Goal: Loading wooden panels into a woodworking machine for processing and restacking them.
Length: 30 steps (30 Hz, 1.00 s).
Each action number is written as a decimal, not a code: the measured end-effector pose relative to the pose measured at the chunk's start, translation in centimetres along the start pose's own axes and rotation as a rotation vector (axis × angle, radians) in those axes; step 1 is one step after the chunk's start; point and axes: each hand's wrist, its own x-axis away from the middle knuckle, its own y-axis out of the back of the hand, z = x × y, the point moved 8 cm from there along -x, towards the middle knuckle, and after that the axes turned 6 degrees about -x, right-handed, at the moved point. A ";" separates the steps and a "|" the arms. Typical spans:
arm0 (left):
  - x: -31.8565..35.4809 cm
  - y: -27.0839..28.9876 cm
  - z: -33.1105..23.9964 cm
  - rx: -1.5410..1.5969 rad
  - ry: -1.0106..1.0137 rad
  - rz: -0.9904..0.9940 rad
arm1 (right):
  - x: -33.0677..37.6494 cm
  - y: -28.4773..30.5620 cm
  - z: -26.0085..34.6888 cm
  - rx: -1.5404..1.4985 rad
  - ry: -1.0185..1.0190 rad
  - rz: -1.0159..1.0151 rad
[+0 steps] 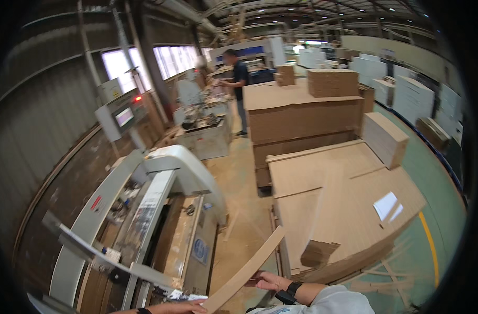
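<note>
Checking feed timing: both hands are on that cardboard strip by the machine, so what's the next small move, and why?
Probably swing the cardboard strip left toward the machine. The right hand grips it mid-length and the left hand holds its lower end, but its upper end points at the flat cardboard stack, away from the machine.

The strip of cardboard (244,275) between the hands was plain tan, its face unprinted. The right hand (267,281) wore a black band at the wrist, above a pale grey-white sleeve (328,302). Left of the left hand (189,307), the machine (160,199) was white and light grey, with a small red label on its side and a blue mark on its brown front panel. Beyond the right hand, the stacks of cardboard sheets (343,204) were uniform brown, with one white paper (386,205) lying on top. To the right, the floor (432,209) was green with a yellow line.
</note>
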 end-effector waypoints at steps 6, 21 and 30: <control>11.0 3.0 -1.5 0.223 -0.047 -0.069 | -3.8 -12.3 -1.0 0.183 -0.184 0.220; 44.0 9.3 -5.3 -0.698 -0.188 -1.052 | -18.4 -41.2 -15.8 0.539 -0.109 0.510; 59.1 11.0 -3.5 -1.200 0.102 -1.839 | -26.4 -58.3 -28.5 0.456 -0.187 0.698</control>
